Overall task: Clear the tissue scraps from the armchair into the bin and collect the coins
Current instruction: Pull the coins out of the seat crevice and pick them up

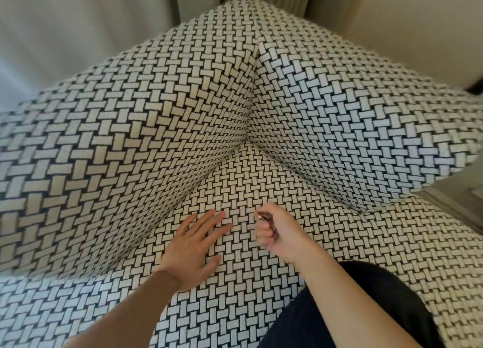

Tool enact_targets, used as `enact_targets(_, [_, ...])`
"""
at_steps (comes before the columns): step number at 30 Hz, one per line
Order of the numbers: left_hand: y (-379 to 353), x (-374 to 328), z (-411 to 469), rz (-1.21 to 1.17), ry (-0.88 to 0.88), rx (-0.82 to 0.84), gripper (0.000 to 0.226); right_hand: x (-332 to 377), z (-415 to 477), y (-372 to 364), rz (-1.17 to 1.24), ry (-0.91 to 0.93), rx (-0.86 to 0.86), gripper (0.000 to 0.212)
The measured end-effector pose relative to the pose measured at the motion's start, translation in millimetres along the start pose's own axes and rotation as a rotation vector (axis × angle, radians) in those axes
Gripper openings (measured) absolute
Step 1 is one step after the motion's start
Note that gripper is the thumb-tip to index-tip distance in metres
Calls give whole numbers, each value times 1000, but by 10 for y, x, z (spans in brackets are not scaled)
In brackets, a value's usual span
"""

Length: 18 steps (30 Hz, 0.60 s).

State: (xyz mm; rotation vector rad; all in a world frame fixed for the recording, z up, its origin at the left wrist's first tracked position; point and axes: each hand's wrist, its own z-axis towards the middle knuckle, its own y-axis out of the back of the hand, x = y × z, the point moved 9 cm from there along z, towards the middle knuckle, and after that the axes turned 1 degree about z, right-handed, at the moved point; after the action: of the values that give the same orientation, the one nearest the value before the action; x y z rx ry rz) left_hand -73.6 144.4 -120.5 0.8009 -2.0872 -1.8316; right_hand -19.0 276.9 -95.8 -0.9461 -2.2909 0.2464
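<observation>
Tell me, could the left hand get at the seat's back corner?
Probably yes: the left hand lies flat on the seat, and bare fabric leads to the corner. The right hand grips coins.

The person wears plain dark trousers (371, 311), perhaps navy.

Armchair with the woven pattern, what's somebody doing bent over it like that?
A person is bent over the armchair, searching its seat by the look of it. Their left hand lies flat, fingers straight, on the seat cushion near the back corner. Their right hand, beside it, is curled into a fist and grips small metallic pieces, apparently coins, that peek out at the top. No tissue scraps or bin show in this view.
</observation>
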Motion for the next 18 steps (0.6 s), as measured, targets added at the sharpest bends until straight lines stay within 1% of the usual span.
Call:
enact_targets(1, [31,-14,42,-27,32,-5,67,26,-83,39,167,-13,24,14])
enact_targets(3, [126,-17,133,-147,167,-43,55,59,-220,77,350,-24,47,11])
enact_targets(4, [211,-55,193,-253,258,-74,44,95,-291,119,408,-12,45,12])
enact_targets(5, [321,-109,251,-412,356,-135,32,158,-377,152,448,7,49,13])
enact_targets(6, [440,-181,283,-628,468,-202,23,229,-463,179,479,29,51,16])
enact_targets(7, [536,-300,309,-906,586,-235,19,309,-564,211,526,53,49,20])
enact_targets(8, [554,-481,326,-1238,693,-198,19,384,-661,262,562,79,25,23])
enact_targets(9, [568,-742,375,-1582,754,-134,22,452,-758,333,585,110,0,24])
enact_targets(10, [612,-1042,420,-1890,782,-43,28,538,-869,390,563,178,-23,23])
enact_targets(11, [702,-1319,461,-2115,787,29,32,612,-976,451,517,253,-46,20])
enact_targets(12, [834,-1550,512,-2231,765,79,33,674,-1051,536,467,295,-114,17])
enact_targets(13, [944,-1724,563,-2288,757,105,32,735,-1124,612,430,350,-172,16])
enact_targets(15, [1251,-2061,641,-2356,734,101,33,871,-1385,720,296,488,-274,26])
enact_targets(17, [1506,-2310,771,-2447,705,102,35,1070,-1625,773,245,564,-332,36])
enact_targets(18, [1665,-2436,851,-2441,666,130,35,1246,-1775,808,237,619,-366,39])
